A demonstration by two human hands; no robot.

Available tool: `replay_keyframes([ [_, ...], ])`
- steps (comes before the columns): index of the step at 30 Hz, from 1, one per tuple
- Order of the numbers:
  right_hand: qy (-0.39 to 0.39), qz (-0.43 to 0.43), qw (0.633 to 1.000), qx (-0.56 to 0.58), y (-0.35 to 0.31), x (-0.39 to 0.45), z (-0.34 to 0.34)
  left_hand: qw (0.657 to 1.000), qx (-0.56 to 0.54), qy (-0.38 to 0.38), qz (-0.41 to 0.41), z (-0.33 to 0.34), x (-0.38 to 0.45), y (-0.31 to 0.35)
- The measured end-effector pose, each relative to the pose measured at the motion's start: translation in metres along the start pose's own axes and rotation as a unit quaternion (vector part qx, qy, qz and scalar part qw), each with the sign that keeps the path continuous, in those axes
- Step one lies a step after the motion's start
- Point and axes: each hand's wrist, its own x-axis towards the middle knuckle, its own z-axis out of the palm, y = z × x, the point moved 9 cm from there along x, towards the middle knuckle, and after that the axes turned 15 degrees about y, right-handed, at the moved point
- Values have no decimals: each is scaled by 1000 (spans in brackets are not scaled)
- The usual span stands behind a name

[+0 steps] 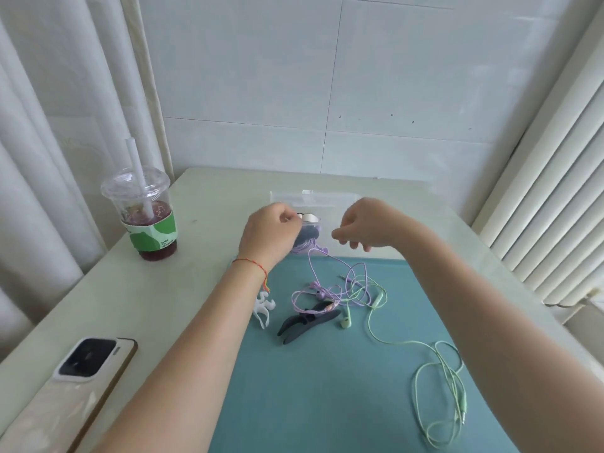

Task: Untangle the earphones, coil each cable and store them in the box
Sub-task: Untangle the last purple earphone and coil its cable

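A clear plastic box (327, 199) stands at the far side of the table. Just in front of it my left hand (271, 233) grips a dark grey winder (307, 238) with purple earphone cable (312, 273) wrapped round it. My right hand (362, 223) hovers to the right of the winder, thumb and forefinger pinched together at the cable's end there. The rest of the purple cable trails down onto the teal mat (327, 387) and tangles with the green earphones (376, 300), whose cable runs into loose loops (439, 393) at the right.
A second dark grey winder (307, 322) and a white winder (263, 310) lie at the mat's left edge. A phone (75, 387) lies at the near left. A lidded drink cup with a straw (147, 220) stands at the far left. A radiator (555, 191) borders the right.
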Motion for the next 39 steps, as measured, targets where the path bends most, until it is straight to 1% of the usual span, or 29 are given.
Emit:
replay_keyframes([
  [2,-52,0,995,-86,13,-19,20,993,65,-97,35,22,-19,10],
  [3,-59,-2,993,-104,15,-22,31,983,108,-138,56,32,-27,9],
  [4,-56,2,994,-98,18,-26,37,971,150,-171,77,41,-36,10],
  [6,-50,0,996,-68,19,-33,44,952,208,-205,93,54,-45,3],
  [10,-53,-15,996,-72,25,-36,58,944,232,-224,75,66,-49,-17],
  [12,-30,10,997,-76,37,-33,56,946,235,-210,74,65,-46,-21],
  [15,33,55,996,-55,57,-30,40,977,146,-146,53,51,-33,-15],
  [17,108,64,992,-5,57,-32,20,993,23,-117,21,37,-28,0],
  [18,145,56,987,31,51,-33,9,991,-57,-121,-9,33,-29,8],
  [19,166,42,982,75,43,-36,0,981,-133,-134,-40,33,-31,15],
  [20,162,32,976,139,35,-37,-5,968,-195,-145,-64,32,-34,22],
  [22,95,30,955,278,18,-43,-1,950,-260,-155,-79,31,-38,34],
  [23,65,29,953,294,12,-46,3,945,-277,-155,-80,31,-39,37],
  [25,56,11,966,253,6,-48,10,935,-309,-150,-90,30,-39,39],
  [27,67,7,970,233,7,-46,11,935,-319,-120,-100,27,-33,33],
  [28,70,10,971,226,9,-46,10,940,-314,-89,-102,22,-28,28],
  [32,88,21,981,172,25,-45,0,949,-288,79,-100,-17,0,0],
  [33,104,23,981,162,29,-45,-5,954,-265,106,-90,-25,5,-5],
  [34,121,25,980,155,32,-44,-10,961,-237,117,-80,-31,7,-9],
  [35,139,30,977,158,34,-44,-14,970,-207,107,-73,-32,8,-9],
  [36,152,38,972,174,37,-44,-18,978,-179,75,-71,-27,6,-7],
  [38,164,53,957,234,39,-45,-22,989,-129,-32,-69,-5,-6,0],
  [39,163,61,948,265,39,-46,-23,988,-110,-85,-68,6,-16,4],
])
